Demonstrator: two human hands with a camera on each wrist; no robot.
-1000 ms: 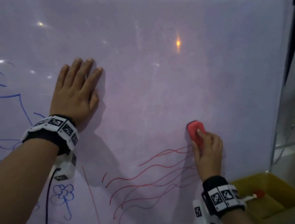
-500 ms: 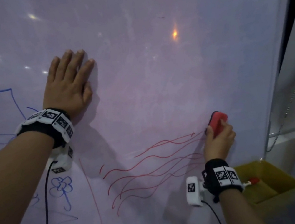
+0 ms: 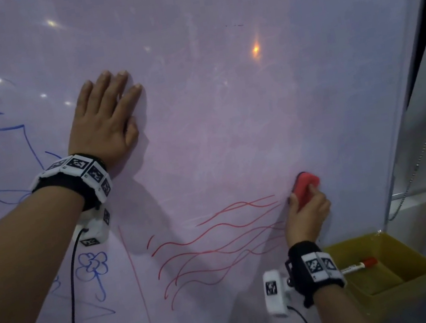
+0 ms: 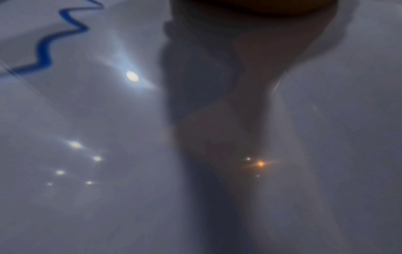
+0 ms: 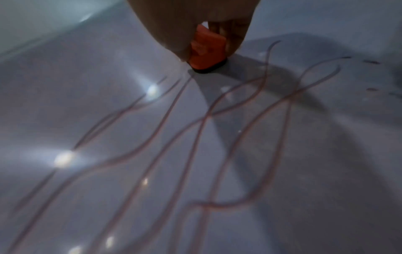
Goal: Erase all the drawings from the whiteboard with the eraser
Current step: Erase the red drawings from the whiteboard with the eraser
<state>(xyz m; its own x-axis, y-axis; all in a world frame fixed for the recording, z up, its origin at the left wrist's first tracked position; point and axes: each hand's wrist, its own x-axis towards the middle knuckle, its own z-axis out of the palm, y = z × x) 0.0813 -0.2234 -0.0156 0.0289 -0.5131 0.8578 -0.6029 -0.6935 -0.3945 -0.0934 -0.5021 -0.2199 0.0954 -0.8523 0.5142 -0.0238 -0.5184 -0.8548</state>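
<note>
From the head view, I see my right hand (image 3: 308, 208) gripping the red eraser (image 3: 306, 188) against the whiteboard (image 3: 224, 103). It has slid back left from half a second ago, to the right ends of the red wavy lines (image 3: 220, 247), which stand unerased. My left hand (image 3: 105, 123) stays flat, fingers straight, on the board.

The left wrist view shows only blurred board and a blue line (image 4: 50, 44).

In the right wrist view, fingers (image 5: 230, 31) pinch the eraser (image 5: 206, 49), its dark pad on the board just above the lines. I judge much erasing remains.
</note>
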